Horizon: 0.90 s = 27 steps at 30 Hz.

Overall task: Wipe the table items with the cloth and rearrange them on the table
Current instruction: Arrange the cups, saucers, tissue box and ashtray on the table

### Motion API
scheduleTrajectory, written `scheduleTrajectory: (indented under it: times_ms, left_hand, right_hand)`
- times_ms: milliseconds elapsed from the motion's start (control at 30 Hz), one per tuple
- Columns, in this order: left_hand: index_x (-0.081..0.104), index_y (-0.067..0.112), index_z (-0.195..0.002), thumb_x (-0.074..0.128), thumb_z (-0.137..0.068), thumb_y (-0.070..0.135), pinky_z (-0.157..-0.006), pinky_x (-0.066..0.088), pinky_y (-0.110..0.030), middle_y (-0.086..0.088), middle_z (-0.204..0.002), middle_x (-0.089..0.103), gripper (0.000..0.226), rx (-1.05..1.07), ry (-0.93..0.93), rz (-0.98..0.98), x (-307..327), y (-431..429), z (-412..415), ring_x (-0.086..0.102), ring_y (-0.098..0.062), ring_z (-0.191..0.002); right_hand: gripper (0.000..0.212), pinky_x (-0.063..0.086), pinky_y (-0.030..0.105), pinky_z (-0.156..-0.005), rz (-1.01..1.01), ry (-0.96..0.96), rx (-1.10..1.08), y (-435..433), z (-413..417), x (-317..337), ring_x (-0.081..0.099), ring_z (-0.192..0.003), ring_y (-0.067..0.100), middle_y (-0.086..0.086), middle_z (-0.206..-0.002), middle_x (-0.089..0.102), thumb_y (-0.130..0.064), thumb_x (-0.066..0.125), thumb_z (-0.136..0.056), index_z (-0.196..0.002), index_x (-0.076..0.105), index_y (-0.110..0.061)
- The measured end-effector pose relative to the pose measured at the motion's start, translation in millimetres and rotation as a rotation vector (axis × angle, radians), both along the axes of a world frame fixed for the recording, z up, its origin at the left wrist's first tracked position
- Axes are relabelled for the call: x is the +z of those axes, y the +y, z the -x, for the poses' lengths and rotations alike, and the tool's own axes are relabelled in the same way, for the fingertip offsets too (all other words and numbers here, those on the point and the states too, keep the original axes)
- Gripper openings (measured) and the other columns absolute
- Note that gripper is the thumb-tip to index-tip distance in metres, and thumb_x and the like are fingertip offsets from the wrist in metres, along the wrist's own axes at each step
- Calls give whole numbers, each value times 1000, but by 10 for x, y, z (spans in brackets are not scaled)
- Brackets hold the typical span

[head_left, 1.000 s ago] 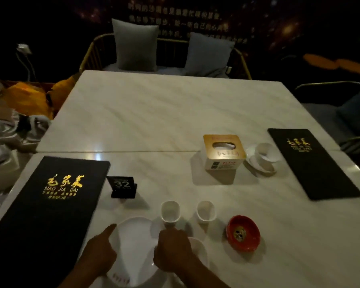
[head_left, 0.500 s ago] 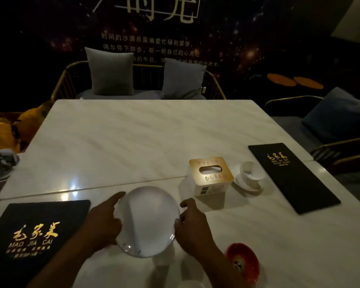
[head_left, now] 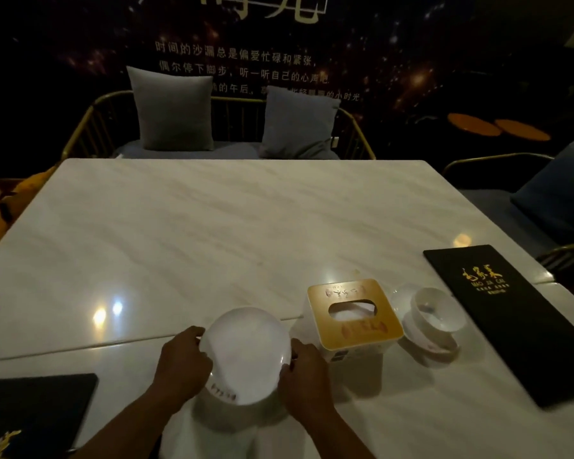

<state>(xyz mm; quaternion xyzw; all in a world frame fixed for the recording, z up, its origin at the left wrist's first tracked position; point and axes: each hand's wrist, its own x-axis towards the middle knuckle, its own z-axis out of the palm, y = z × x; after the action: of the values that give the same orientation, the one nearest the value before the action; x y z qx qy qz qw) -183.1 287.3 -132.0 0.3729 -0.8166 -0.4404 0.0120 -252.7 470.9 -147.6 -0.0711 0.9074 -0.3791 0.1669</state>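
Counter [head_left: 212, 233]: pale marble, two slabs joined.
Right menu [head_left: 517, 323]: black, gold lettering, flat at the right edge.
Left menu [head_left: 30, 415]: black, near left corner, partly out of view.
Box [head_left: 355, 313]: tissue, gold top, just right of the plate.
Plate [head_left: 246, 352]: white, tilted, held over the near counter.
Cup [head_left: 436, 313]: white, on a saucer between box and right menu.
Left hand [head_left: 179, 362]: fingers curled round the plate's left rim.
Right hand [head_left: 307, 382]: fingers grip the right rim.

The near menu [head_left: 34, 409] — cut off at the lower-left edge.
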Motion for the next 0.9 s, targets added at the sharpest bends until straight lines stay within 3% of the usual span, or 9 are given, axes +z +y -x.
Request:
scheduleTrajectory:
  times_ms: [100, 200, 300, 433, 567, 633, 767, 900]
  left_hand:
    - [65, 15, -116, 58, -81, -3, -77, 49, -30, -4, -96, 66, 40, 36, -28, -9, -163, -50, 81, 61, -24, -90]
    - [65, 13, -118, 59, -82, -2, -77, 48, -29, -1, -93, 62, 40, 37, -33, -2, -252, -59, 134, 59, -22, -88]
    - [65, 11, -117, 60, -82, -3, -75, 44, -27, 0, -91, 60, 38, 30, -21, 27, -289, -57, 150, 57, -19, -85]
    - [67, 10, -114, 60, -79, -4, -74, 43, -26, -2, -90, 64, 39, 41, -28, 58, -300, -46, 140, 57, -20, -83]
    - [66, 9, -113, 63, -76, 0, -74, 43, -24, -9, -100, 71, 38, 18, -69, 103, -290, -59, 160, 60, -22, -86]
    - [66, 7, -111, 66, -74, 4, -74, 45, -25, -11, -103, 71, 38, -7, -108, 128, -290, -80, 177, 64, -27, -93]
    - [65, 6, -106, 71, -68, 12, -77, 52, -30, -12, -105, 68, 38, -4, -205, 136, -266, -104, 194, 63, -29, -98]
    - [63, 7, -102, 72, -68, 13, -74, 46, -27, -11, -106, 65, 35, -12, -254, 146, -266, -131, 181, 60, -27, -97]
  right_hand:
    - [25, 54, 25, -80, -5, -2, 27, -84, 83, -105, 63, -92, 17, -3, -94, 64, -21, 56, -84, -104, 69, -20]
    - [19, 53, 27, -88, 13, 16, 33, -98, 139, -62, 60, -96, 14, -9, -94, 60, -20, 60, -89, -107, 66, -18]
    - [19, 43, 19, -83, 3, 15, 31, -73, 167, -129, 53, -91, 10, -17, -85, 50, -12, 60, -93, -110, 65, -18]
    - [31, 43, 16, -83, -50, 35, 14, -92, 151, -234, 61, -103, 17, -1, -106, 65, -8, 56, -90, -117, 66, -20]
    - [18, 37, 3, -63, -5, 74, 48, -73, 196, -253, 54, -86, 10, -6, -91, 58, -12, 59, -91, -105, 68, -16]
    - [17, 40, 4, -66, -4, 87, 48, -72, 206, -258, 54, -86, 10, -5, -92, 59, -12, 59, -90, -104, 68, -15]
    - [12, 53, 23, -82, -4, 52, 8, -126, 216, -351, 63, -93, 16, 0, -99, 67, -14, 61, -89, -99, 67, -17]
    - [18, 48, 21, -84, -23, 95, 32, -153, 245, -312, 61, -96, 14, -1, -104, 67, -11, 60, -91, -105, 68, -17]
